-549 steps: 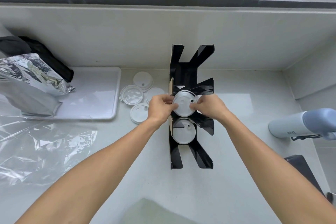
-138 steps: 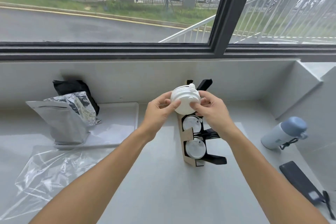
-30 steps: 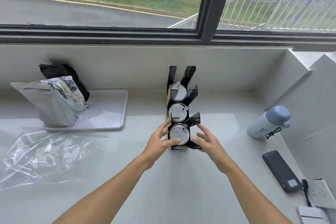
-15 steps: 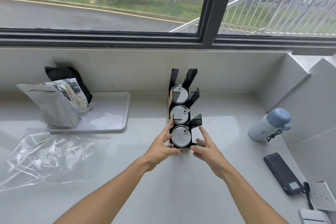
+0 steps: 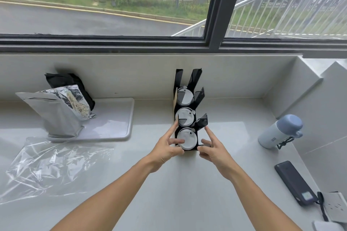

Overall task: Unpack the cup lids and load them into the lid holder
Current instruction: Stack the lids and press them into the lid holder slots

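A black lid holder (image 5: pixel 187 116) stands upright on the pale tabletop (image 5: pixel 169 184) below a window, its three tiers each carrying a stack of white cup lids (image 5: pixel 187 139) — one at the bottom, one in the middle, one at the top. A person's left hand (image 5: pixel 166 149) rests against the holder's lower left side, index finger stretched up along the edge and thumb touching the rim of the bottom lids; the fingers are spread and straight rather than curled around anything. The right hand (image 5: pixel 213 149) mirrors it on the lower right side, index finger pointing up beside the angled black arm, thumb near the holder's base, its fingers likewise loosely spread. To the left lie a crumpled clear plastic wrapper (image 5: pixel 50 167) and a grey tray (image 5: pixel 114 124) bearing a silver foil pouch (image 5: pixel 58 110) with a black bag (image 5: pixel 69 82) behind it. At right — well apart from the holder — sit a blue-capped bottle (image 5: pixel 279 131) and a dark phone (image 5: pixel 294 183).
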